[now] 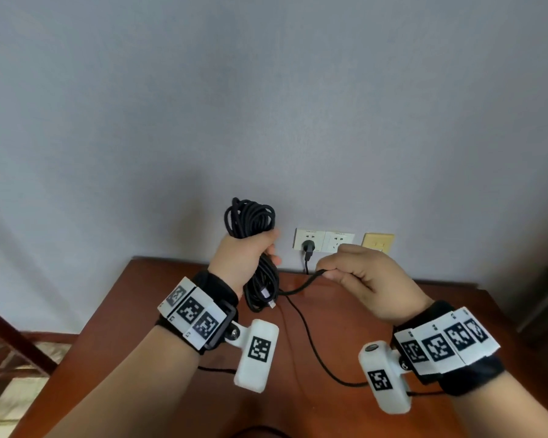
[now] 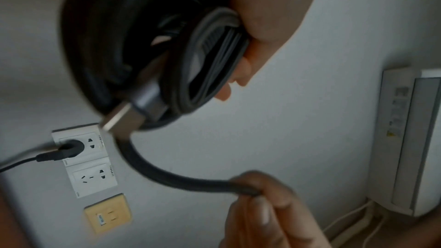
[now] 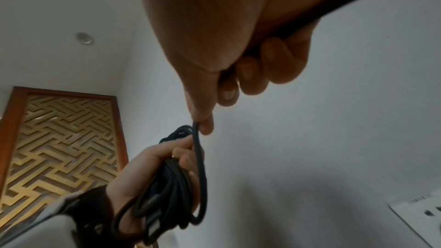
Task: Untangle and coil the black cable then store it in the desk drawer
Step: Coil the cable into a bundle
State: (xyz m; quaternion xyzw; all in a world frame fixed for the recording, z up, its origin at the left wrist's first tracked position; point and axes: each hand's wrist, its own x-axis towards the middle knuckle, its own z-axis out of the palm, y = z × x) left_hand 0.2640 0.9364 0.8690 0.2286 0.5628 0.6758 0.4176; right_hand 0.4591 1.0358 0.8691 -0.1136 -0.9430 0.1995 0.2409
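The black cable (image 1: pixel 256 248) is held above the wooden desk (image 1: pixel 314 406), most of it gathered into a bundle of loops in my left hand (image 1: pixel 242 259), with a metal USB connector (image 2: pixel 128 114) hanging free at the bottom of the bundle. My left hand grips the loops at their middle, fingers curled round them, fist raised and wrist roughly upright. My right hand (image 1: pixel 366 279) pinches the running length between thumb and forefinger just beside the bundle, the other fingers curled under, palm turned down. From that pinch the free length droops to the desk and trails back under my right wrist; its far end is out of sight. A separate black plug (image 1: pixel 308 248) sits in the wall socket (image 1: pixel 309 239); I cannot tell whether its lead belongs to my cable. Judgement: the cable looks light, soft and braided, limp enough to sag yet springy enough for loops to spread if my grip slackens. The best hold is round the waist of the bundle, with the free length fed through a light pinch so twists run out. The connector is the one hard part and could snag in the loops. Coiling appears well advanced; no drawer is visible.
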